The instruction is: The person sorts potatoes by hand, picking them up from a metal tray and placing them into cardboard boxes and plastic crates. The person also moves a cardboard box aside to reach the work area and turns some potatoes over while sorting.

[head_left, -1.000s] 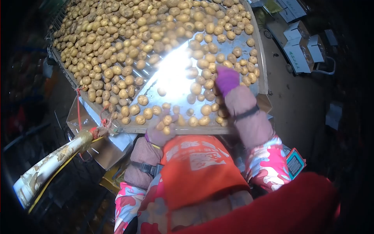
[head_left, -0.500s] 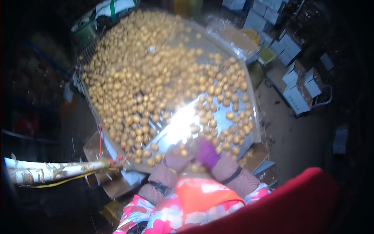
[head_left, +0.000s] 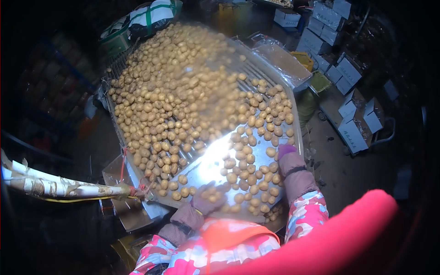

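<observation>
Many small round potatoes [head_left: 158, 105] cover a sloping sorting table with a slatted rack and a shiny metal tray [head_left: 206, 166] at its near end. My left hand [head_left: 207, 200], gloved and blurred, is at the tray's near edge, with a few potatoes [head_left: 212, 194] cupped in its fingers. At the tray's right side, my right hand [head_left: 286, 151] in a purple glove reaches beside the raised rim, close to loose potatoes [head_left: 271, 151]. Its fingers are mostly hidden, so their grip does not show.
A bark-patched pole [head_left: 68, 189] juts in from the left, tied at the table corner. Open cardboard boxes [head_left: 121, 176] stand below that corner. To the right, a trolley carries white cartons [head_left: 355, 133], with more stacked cartons [head_left: 316, 34] behind. A plastic-lined box [head_left: 284, 64] adjoins the far right rim.
My hands were close together at the near edge. My right hand has moved right and forward to the side rim; my left has shifted slightly down in view, potatoes still in it.
</observation>
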The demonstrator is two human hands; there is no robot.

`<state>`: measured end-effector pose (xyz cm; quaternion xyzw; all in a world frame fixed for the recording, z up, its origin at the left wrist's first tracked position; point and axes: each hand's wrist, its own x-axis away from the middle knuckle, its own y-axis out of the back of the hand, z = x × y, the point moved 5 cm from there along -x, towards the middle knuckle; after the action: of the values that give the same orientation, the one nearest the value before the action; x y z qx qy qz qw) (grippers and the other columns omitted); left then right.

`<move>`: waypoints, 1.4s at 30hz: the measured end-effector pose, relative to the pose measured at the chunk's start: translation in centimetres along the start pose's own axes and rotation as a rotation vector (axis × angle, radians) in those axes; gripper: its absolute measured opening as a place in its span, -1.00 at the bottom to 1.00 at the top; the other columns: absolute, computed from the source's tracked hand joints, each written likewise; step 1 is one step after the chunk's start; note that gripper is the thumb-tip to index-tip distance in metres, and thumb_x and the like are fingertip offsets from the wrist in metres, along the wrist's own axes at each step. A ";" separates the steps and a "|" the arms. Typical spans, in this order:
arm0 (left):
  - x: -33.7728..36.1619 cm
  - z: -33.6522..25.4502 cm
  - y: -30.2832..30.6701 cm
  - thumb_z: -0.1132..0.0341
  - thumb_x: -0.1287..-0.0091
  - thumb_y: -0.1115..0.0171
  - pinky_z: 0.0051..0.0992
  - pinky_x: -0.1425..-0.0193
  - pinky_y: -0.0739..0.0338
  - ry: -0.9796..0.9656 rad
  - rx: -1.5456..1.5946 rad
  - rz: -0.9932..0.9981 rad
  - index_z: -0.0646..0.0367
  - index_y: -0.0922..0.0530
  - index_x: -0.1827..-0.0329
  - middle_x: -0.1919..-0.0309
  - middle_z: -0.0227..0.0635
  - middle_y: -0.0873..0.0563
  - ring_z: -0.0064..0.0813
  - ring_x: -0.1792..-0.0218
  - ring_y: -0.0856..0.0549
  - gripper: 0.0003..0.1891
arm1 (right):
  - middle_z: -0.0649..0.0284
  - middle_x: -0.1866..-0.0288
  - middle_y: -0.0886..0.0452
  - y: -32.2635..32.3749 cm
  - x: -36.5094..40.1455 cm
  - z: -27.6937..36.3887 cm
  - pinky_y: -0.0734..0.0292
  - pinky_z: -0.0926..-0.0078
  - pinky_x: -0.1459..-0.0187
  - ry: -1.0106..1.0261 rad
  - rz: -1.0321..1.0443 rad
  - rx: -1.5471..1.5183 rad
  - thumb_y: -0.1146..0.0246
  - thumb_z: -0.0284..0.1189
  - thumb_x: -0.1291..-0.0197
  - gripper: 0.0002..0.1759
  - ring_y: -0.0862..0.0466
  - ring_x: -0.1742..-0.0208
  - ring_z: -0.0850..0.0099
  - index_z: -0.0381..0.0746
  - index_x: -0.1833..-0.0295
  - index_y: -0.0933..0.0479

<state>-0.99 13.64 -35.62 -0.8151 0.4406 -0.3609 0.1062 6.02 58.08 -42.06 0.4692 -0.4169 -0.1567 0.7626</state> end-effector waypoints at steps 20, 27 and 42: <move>4.7 4.1 -0.9 0.30 -0.36 -0.20 -0.40 0.06 -0.55 -0.073 0.521 0.220 0.21 -0.53 -0.09 0.08 -0.30 -0.58 -0.38 0.12 -0.59 -0.70 | -0.02 -0.19 -0.50 -10.0 25.9 17.3 -0.46 0.27 -0.21 0.872 0.284 -0.662 -0.15 -0.46 -0.25 -0.56 -0.52 -0.21 0.09 -0.20 -0.27 -0.48; 9.8 8.3 2.8 0.13 -0.40 -0.11 -0.30 0.12 -0.56 0.172 1.015 -0.008 0.26 -0.60 0.05 0.22 -0.28 -0.59 -0.36 0.27 -0.56 -0.66 | 0.08 -0.08 -0.66 -9.6 13.0 15.1 -0.50 0.33 -0.21 0.615 -0.190 -0.128 -0.21 -0.42 -0.31 -0.64 -0.63 -0.13 0.18 -0.20 -0.21 -0.57; 18.4 12.1 9.5 -0.13 -0.47 0.02 0.23 -0.29 -0.41 -0.113 1.250 -0.258 0.01 -0.53 -0.12 -0.27 0.04 -0.53 0.04 -0.30 -0.49 -0.55 | -0.02 -0.05 -0.54 -16.8 20.7 29.3 -0.48 0.04 -0.02 0.826 -0.002 0.155 -0.20 -0.25 -0.28 -0.65 -0.57 -0.05 -0.09 -0.08 -0.14 -0.46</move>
<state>7.59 -8.35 -39.86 -0.6636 0.0393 -0.5161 0.5401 -1.84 19.32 -39.98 0.5490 -0.0863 0.0759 0.8279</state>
